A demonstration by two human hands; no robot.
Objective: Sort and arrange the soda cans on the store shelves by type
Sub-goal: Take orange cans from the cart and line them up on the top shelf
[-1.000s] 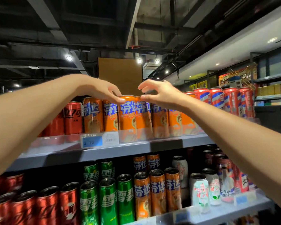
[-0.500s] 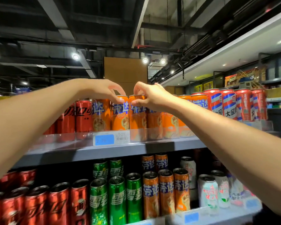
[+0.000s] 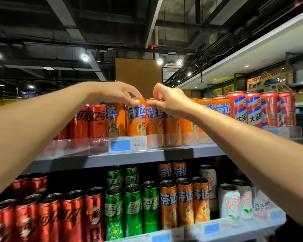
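Top shelf (image 3: pixel 147 154): left hand (image 3: pixel 115 92) pinches one orange can (image 3: pixel 136 119) by its rim, right hand (image 3: pixel 170 100) pinches the neighbouring orange can (image 3: pixel 155 121) at its three o'clock, both grips grasping.

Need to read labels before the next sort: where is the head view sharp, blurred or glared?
Head view: orange cans under the left hand and right hand read sharply; the lower-shelf red cans smear with blur; the clear shelf lip throws glare; ceiling spotlights flare.
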